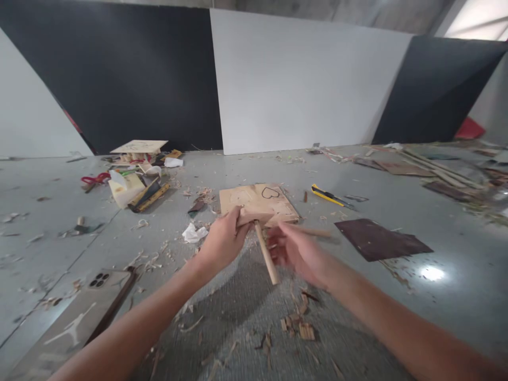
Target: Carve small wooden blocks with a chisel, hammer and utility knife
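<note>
My left hand [224,235] is closed on a pale wooden block [256,214], with the thumb on top. From its near side a round wooden dowel [266,254] slants down toward me. Just right of the dowel is my right hand [297,251], smeared by motion with its fingers partly curled. A blurred thin stick [315,232] juts out to the right behind it; whether that hand grips the stick I cannot tell. Behind the block, a flat wooden board [246,196] bears a drawn heart outline.
A yellow utility knife [331,196] and dark sandpaper [381,239] lie to the right. Red-handled scissors [95,179], a small hand plane [148,196] and a wooden model [138,148] are at left. A phone [75,312] lies near left. Shavings and wood chips [299,324] litter the floor.
</note>
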Action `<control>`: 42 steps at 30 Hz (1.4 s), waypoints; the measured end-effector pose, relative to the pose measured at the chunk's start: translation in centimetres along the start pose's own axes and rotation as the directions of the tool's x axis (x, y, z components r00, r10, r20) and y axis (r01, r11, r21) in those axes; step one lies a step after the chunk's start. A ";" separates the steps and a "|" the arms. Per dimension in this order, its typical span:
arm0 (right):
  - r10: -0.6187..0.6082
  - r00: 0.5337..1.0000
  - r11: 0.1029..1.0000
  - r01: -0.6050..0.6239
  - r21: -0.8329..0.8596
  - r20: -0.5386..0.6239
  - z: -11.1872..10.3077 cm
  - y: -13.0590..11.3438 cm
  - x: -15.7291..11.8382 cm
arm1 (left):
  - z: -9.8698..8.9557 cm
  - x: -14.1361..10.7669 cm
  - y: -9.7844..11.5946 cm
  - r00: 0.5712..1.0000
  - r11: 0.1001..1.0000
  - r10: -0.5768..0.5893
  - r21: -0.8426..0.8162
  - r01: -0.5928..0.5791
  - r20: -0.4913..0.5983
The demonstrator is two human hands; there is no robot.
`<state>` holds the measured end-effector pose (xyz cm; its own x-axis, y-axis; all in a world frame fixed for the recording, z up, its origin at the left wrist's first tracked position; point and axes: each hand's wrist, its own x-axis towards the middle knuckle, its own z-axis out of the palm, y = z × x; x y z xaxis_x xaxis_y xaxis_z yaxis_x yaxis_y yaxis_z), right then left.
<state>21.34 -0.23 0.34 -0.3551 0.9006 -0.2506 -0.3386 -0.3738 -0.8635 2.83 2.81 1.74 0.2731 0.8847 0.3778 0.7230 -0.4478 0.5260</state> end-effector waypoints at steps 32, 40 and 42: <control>-0.110 0.994 0.847 0.090 -0.524 -0.007 1.3 0.7 -0.3 | -0.5 0.0 0.3 0.986 0.898 0.168 -0.411 -0.156 -0.007; 0.069 0.997 0.924 -0.077 -0.374 -0.034 3.5 1.8 -1.2 | 0.2 -0.3 2.0 0.950 0.966 0.260 0.063 -0.252 -0.171; 0.058 0.997 0.912 -0.070 -0.403 -0.042 4.1 2.0 -1.4 | 0.4 -0.3 1.8 0.924 0.930 0.347 0.186 -0.317 -0.161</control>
<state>17.62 -3.17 0.70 -0.3375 0.8860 -0.3181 0.0671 -0.3144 -0.9469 4.35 1.80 2.28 0.4013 0.6410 0.6542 0.7038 -0.6729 0.2277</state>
